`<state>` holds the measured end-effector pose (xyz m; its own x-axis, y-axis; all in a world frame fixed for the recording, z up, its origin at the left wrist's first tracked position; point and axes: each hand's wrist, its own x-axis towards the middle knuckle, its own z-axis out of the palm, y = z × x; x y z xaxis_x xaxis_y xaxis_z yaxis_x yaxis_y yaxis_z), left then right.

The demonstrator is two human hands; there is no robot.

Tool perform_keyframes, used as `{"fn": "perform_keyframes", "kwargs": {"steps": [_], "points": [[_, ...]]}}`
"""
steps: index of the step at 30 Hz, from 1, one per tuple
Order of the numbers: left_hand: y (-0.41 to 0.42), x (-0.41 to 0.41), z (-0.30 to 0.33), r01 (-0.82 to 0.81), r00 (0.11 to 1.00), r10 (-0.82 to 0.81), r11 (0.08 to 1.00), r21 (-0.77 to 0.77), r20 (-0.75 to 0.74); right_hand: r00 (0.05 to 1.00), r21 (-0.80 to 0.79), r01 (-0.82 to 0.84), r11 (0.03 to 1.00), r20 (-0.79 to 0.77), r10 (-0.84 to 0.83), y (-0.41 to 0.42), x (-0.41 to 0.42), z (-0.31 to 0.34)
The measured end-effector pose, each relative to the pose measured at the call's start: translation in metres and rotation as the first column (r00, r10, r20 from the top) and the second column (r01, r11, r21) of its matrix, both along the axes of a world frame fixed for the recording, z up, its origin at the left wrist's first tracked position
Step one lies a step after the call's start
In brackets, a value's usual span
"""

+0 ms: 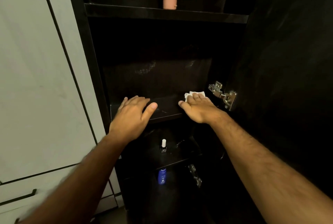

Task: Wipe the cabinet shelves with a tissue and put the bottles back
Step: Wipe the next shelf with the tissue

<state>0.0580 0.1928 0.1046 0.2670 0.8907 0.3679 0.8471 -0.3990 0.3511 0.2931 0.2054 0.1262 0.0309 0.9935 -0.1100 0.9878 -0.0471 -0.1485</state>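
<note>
On middle shelf [167, 108]: tissue [195, 94] under flat right hand [198, 106]; left hand [133, 114] flat, empty.

Your left hand [132, 114] and right hand [198, 106] are both bare, with no gloves, rings or watch showing. Your forearms are bare too, uncovered right to the picture's lower edge (fine hair shows along the right one). Your fingernails look short.

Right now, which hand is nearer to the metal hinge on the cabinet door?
The right hand, pressing the tissue on the shelf just left of the hinge. The left hand rests at the shelf's far left end.
</note>
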Motion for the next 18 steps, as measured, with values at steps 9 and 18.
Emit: {"fn": "perform_keyframes", "kwargs": {"steps": [9,18], "points": [[0.003,0.000,-0.003,0.023,1.000,-0.023,1.000,0.019,0.004,0.985,0.031,-0.172,0.985,-0.006,0.172,-0.001,-0.059,-0.007],[0.002,-0.001,-0.004,-0.013,1.000,0.013,0.999,0.038,-0.014,0.974,0.055,-0.205,0.977,-0.086,0.209,-0.023,-0.002,-0.006]]}}
